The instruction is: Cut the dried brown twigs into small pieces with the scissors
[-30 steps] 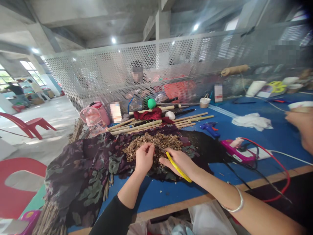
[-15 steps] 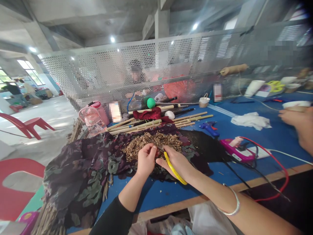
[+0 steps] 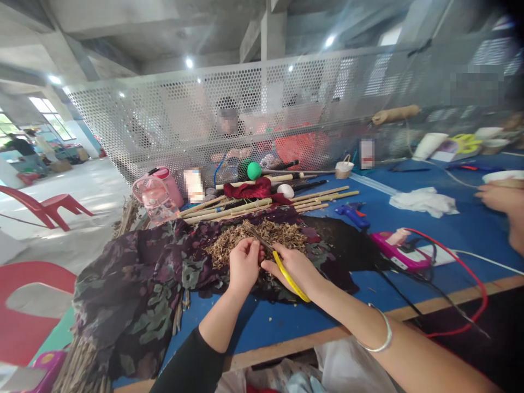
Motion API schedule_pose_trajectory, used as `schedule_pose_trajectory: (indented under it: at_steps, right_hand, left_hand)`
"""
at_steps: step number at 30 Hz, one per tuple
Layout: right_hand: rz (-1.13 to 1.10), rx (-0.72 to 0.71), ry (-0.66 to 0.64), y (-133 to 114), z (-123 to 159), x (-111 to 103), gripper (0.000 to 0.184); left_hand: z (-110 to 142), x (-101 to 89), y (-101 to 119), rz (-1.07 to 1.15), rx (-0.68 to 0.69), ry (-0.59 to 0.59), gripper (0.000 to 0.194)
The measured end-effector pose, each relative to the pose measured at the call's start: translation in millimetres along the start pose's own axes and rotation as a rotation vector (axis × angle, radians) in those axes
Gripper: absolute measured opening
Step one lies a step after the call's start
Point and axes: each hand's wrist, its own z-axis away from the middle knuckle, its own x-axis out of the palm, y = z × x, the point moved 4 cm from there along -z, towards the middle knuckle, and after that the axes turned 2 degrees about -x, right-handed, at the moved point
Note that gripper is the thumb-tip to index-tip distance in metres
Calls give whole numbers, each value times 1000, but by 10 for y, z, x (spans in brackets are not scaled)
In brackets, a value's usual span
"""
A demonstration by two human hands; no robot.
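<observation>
A pair of yellow-handled scissors (image 3: pixel 290 277) is in my right hand (image 3: pixel 301 268), the fingers wrapped round the handles. Its dark blades point up and left, close to my left fingertips. Opposite, my left hand (image 3: pixel 243 265) is closed in a pinch; what sits between thumb and fingers is too small or hidden to name. Both hands are over the near side of a heap of brown dried plant pieces (image 3: pixel 229 240). This heap lies on a dark floral cloth (image 3: pixel 135 284), which spreads left across the table.
Bamboo sticks (image 3: pixel 245 207) and a dark red cloth (image 3: pixel 248 189) lie behind the heap. A blue glue gun (image 3: pixel 354 216), white cloth (image 3: pixel 426 202) and magenta power strip (image 3: pixel 403 254) with cables sit to the right. Another person's hand (image 3: pixel 501 199) holds a bowl. A pink bottle (image 3: pixel 158 196) stands left.
My right hand and the scissors have shifted slightly left and up, closer to my left hand. The blades now show more clearly above the left fingertips. My left hand keeps its pinch.
</observation>
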Motion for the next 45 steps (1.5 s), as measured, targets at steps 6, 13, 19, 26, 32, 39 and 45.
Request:
schedule_pose_trajectory:
  at_steps: [6, 13, 19, 26, 32, 39, 45]
  right_hand:
    - [109, -59, 70, 7, 16, 4, 45]
    - [137, -73, 103, 15, 31, -5, 47]
    - [66, -56, 89, 43, 33, 15, 45]
    - [-2, 3, -20, 76, 46, 5, 46]
    - [-278, -81, -124, 195, -50, -175, 50]
    - [-626, 122, -424, 396, -137, -387, 58]
    - [-940, 205, -466, 410, -416, -359, 59]
  left_hand:
    - [-16, -23, 0, -117, 32, -6, 18]
    - [37, -57, 113, -360, 157, 20, 20]
    - [40, -60, 100, -420, 188, 17, 24]
    - [13, -66, 56, -411, 149, 2, 27]
    - [-50, -145, 19, -612, 119, 49, 36]
    - [171, 74, 93, -824, 342, -393, 27]
    - [356, 192, 118, -1048, 517, -699, 15]
